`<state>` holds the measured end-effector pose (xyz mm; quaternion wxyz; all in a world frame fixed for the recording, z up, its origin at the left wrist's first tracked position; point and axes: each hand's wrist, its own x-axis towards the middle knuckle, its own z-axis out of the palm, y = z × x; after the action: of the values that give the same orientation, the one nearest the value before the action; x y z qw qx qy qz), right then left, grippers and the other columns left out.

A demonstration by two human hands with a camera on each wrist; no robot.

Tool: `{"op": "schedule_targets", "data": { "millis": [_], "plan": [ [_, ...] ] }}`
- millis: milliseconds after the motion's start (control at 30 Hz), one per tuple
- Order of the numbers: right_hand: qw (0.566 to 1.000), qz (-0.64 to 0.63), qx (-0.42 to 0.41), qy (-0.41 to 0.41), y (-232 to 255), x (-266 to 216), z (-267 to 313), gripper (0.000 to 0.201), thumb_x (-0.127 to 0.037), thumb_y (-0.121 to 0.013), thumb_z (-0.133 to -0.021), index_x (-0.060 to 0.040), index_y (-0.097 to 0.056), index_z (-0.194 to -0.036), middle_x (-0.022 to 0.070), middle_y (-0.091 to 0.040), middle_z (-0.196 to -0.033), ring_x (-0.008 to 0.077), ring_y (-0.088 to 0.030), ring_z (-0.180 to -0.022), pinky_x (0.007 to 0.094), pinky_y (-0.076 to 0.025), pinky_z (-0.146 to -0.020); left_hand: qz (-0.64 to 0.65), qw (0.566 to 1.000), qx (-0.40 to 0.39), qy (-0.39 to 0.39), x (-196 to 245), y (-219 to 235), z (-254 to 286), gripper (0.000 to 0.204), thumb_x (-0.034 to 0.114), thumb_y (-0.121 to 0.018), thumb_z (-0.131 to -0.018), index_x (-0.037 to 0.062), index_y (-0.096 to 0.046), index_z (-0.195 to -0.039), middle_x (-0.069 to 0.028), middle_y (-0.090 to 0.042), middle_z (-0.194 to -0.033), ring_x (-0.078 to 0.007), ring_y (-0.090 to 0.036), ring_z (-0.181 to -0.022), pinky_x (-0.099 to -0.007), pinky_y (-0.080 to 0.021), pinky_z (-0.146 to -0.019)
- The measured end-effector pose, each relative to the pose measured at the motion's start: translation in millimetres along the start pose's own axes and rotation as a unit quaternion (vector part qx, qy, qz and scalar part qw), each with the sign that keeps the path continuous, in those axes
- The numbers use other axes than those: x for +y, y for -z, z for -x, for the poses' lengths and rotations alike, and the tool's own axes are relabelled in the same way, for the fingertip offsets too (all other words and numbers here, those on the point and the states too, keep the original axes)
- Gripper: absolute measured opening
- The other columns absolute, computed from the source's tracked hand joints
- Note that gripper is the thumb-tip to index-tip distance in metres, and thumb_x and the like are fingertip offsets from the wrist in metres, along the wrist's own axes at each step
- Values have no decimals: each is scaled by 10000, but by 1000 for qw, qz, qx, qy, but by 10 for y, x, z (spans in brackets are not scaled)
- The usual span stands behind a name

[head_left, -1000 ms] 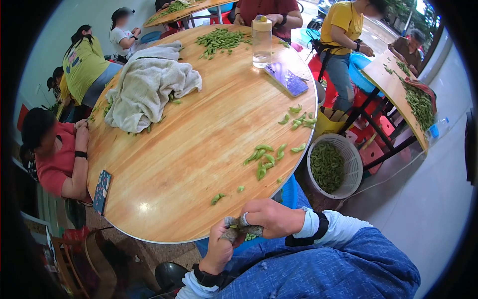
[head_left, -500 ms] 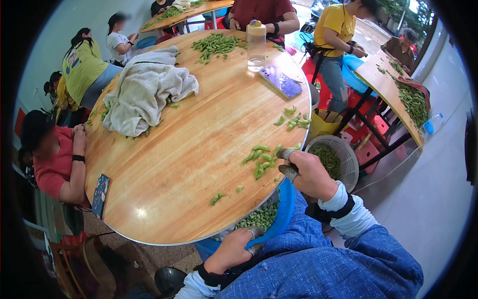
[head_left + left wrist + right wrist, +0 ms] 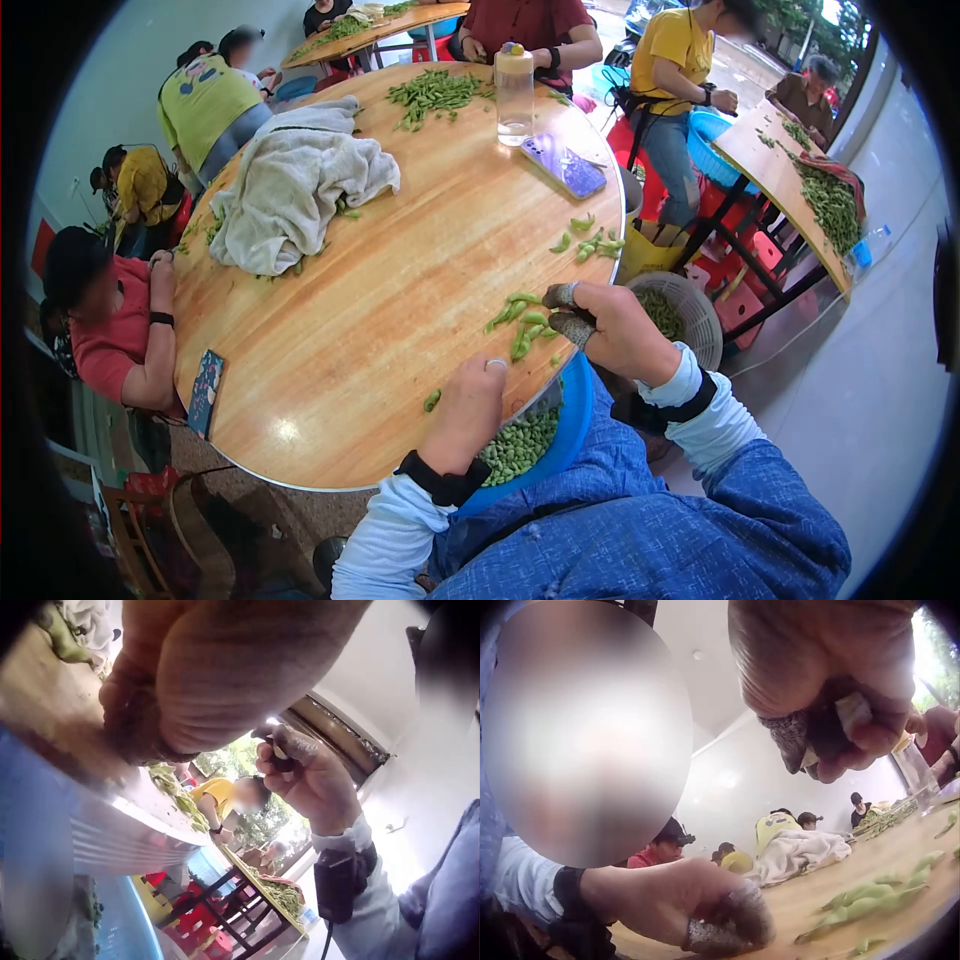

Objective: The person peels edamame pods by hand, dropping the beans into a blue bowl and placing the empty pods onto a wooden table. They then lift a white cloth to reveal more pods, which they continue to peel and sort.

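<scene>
My left hand (image 3: 468, 405) lies over the table's near edge, beside a single green pod (image 3: 432, 400). In the right wrist view the left hand (image 3: 667, 904) has grey-covered fingertips down at the tabletop; whether they pinch anything is hidden. My right hand (image 3: 625, 335) hovers at the edge beside a small group of pods (image 3: 520, 340). Its grey-covered thumb and finger are bent and spaced apart, other fingers curled. Something pale shows among the right hand's (image 3: 825, 667) fingers, unclear whether pod or covering. Below, a blue basin (image 3: 577, 405) contains shelled green beans (image 3: 520, 448).
On the round table (image 3: 330, 390) are a cloth (image 3: 290, 190), a bottle (image 3: 514, 95), a purple phone (image 3: 565, 166), a dark patterned phone (image 3: 204, 393) and more pods (image 3: 435, 92). A white basket (image 3: 705, 325) stands right. Several people sit or stand around.
My left hand has risen from the basin to the table's edge. My right hand, first together with the left, moved out to the pods, then shifted slightly left. A person in yellow-green moved rightward.
</scene>
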<state>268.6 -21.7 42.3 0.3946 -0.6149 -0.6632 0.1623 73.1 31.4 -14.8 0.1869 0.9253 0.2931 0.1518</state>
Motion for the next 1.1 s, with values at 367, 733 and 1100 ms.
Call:
{"op": "schedule_targets", "data": {
  "millis": [367,733,1100],
  "plan": [
    [968,-134,-177,120,-1057,-290,39,226,15,-573,-709,-3,-541,-932,161,-528,-900,327,-526,-859,356,-441,-727,284,929,-230,-61,137,-129,933,327,-2,-579,-663,9,-574,-989,-156,-565,-967,-321,-562,-893,-344,-461,-744],
    [990,-76,-74,97,-1182,371,-168,235,19,-536,-648,21,-534,-883,218,-491,-1042,371,-460,-1008,387,-399,-870,152,972,-181,0,-79,-349,959,351,93,-578,-708,66,-559,-1057,-218,-573,-990,-356,-565,-889,-386,-454,-763],
    [951,64,233,-191,464,1870,-250,107,-45,-501,-729,20,-584,-751,185,-562,-695,265,-548,-673,383,-441,-610,216,961,-164,-51,5,-32,935,299,67,-569,-758,38,-542,-1054,-162,-592,-866,-290,-575,-797,-355,-454,-697]
  ]
}}
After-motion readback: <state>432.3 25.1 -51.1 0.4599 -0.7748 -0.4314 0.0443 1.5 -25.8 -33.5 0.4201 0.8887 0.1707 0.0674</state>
